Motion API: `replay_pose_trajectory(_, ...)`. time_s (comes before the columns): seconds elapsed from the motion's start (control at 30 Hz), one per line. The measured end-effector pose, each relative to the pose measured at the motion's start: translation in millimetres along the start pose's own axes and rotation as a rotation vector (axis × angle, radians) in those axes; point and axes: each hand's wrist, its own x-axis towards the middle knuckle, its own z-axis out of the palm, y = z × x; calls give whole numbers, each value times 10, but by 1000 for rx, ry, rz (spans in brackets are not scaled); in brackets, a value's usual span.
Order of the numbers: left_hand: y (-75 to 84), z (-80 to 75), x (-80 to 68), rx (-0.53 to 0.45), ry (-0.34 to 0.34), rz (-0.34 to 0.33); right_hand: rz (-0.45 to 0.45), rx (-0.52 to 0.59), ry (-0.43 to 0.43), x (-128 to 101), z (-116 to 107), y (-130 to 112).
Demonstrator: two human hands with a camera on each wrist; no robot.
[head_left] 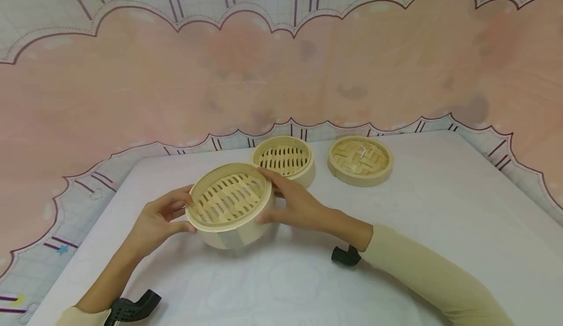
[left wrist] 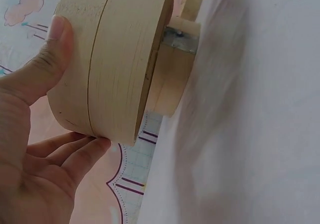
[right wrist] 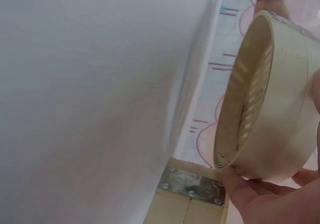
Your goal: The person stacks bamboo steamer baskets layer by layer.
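The left grip [head_left: 160, 222] and right grip [head_left: 301, 205] both hold the front bamboo steamer basket [head_left: 211, 239], tilted and raised off the bench [head_left: 396, 262], near the rear bamboo steamer basket [head_left: 309, 173]. Fingers and thumbs bear on its curved wall from opposite sides, with no palm visibly underneath, so slackening on one side could let it swing and drop. Lowered at this tilt, it might land on one edge and skid. Pushed farther back, it could knock the rear bamboo steamer basket towards the woven bamboo lid [head_left: 352, 163].
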Motion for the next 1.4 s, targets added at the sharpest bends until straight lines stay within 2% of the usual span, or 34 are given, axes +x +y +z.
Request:
replay_pose_trajectory(0.33,43,142,17,-39,-58,57,-5,-67,20,-212,-36,-22)
replay_pose_trajectory(0.53,55,247,45,-59,-80,114,19,-85,12,-320,-98,-28)
replay_pose_trajectory(0.73,84,331,120,-79,-90,128,54,-94,-7,-381,-188,8)
replay_pose_trajectory(0.97,88,455,149,-136,-131,151,73,-102,-25,-504,-246,33)
replay_pose_trajectory(1.17,88,569,190,-127,-161,140,118,-135,-41,-621,-321,25)
replay_pose_trajectory(1.4,18,707,243,-144,-183,73,178,-182,-68,-694,-455,23)
